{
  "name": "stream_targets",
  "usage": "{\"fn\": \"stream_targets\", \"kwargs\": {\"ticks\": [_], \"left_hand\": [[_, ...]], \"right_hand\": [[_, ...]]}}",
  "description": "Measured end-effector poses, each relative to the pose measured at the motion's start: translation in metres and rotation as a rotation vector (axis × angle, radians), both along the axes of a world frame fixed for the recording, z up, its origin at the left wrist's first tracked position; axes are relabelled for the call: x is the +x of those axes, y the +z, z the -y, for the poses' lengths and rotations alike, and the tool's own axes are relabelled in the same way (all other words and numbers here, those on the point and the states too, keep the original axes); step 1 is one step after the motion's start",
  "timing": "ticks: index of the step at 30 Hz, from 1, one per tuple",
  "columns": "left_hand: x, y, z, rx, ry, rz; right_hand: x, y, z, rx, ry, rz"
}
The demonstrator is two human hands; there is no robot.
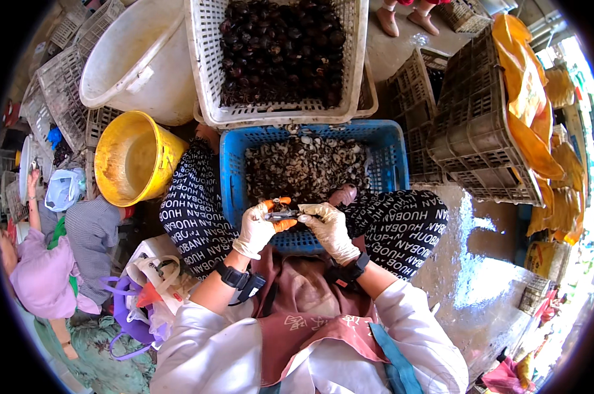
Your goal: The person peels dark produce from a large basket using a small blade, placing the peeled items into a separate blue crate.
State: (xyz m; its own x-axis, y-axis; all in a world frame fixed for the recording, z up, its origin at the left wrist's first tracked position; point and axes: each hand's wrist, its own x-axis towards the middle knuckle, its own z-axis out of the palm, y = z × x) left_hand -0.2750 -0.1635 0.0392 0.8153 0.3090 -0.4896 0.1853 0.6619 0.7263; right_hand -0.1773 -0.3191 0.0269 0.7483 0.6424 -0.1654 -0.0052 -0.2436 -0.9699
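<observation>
In front of my body, above the near end of a blue basket (230, 154), my two gloved hands come together. My left hand (257, 231), in a white glove with orange finger covers, is closed round a narrow grey-black tool (284, 215) with a metallic look; its exact kind is too small to make out. My right hand (328, 228), in a white glove, pinches at the tool's right end, where something small and pale shows at the fingertips. Inside the basket lies a heap of brown and whitish pieces (310, 164).
Beyond the basket stands a white crate (208, 72) of dark, glossy, roundish things (280, 52). A yellow bucket (172, 157) and a large white tub (146, 79) are at the left. Grey crates (471, 111) stack at the right. Another person (47, 262) sits far left.
</observation>
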Motion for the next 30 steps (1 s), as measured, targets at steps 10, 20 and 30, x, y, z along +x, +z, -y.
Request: {"fn": "stream_targets", "kwargs": {"ticks": [10, 20, 30], "left_hand": [[-0.007, -0.003, -0.002, 0.641, -0.184, -0.168], [-0.012, 0.007, 0.009, 0.201, -0.068, -0.146], [-0.007, -0.002, 0.012, 0.446, -0.079, -0.062]], "right_hand": [[0.021, -0.032, 0.002, 0.020, -0.202, -0.222], [0.030, -0.042, 0.009, -0.279, -0.188, -0.061], [0.004, -0.010, 0.003, -0.101, 0.015, 0.054]]}}
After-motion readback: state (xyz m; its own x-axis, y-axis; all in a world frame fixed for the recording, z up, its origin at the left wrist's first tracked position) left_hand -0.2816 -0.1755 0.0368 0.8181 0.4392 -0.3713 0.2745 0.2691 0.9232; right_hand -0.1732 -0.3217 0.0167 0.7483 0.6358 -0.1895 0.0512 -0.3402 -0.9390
